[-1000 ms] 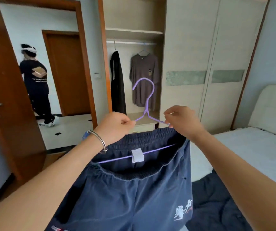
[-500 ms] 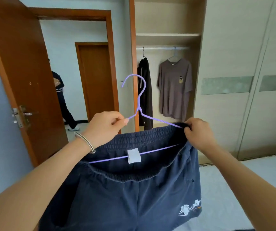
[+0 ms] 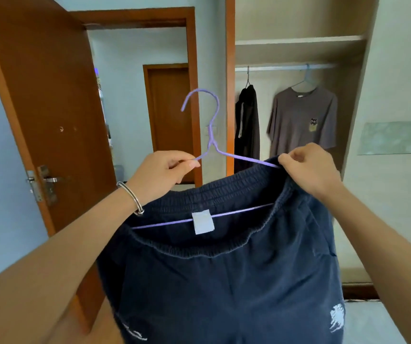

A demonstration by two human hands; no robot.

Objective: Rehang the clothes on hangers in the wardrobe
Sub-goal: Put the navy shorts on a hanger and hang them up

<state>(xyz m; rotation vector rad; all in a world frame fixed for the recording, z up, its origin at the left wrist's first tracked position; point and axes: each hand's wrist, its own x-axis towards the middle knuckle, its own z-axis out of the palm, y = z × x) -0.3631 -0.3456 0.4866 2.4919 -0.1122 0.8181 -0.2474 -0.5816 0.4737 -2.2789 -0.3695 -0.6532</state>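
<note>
wardrobe (image 3: 298, 49) nearer; left hand (image 3: 164, 171) pinches hanger (image 3: 212, 135), right hand (image 3: 309, 171) grips shorts (image 3: 224, 281) hiding its end.

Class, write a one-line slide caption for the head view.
Left hand pinches purple hanger, right hand grips navy shorts on it, facing wardrobe rail holding grey T-shirt.

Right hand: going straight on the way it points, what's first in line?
Probably the purple hanger's neck, up-left of the right hand; beyond it, the hanging black garment. Depth unclear.
</note>
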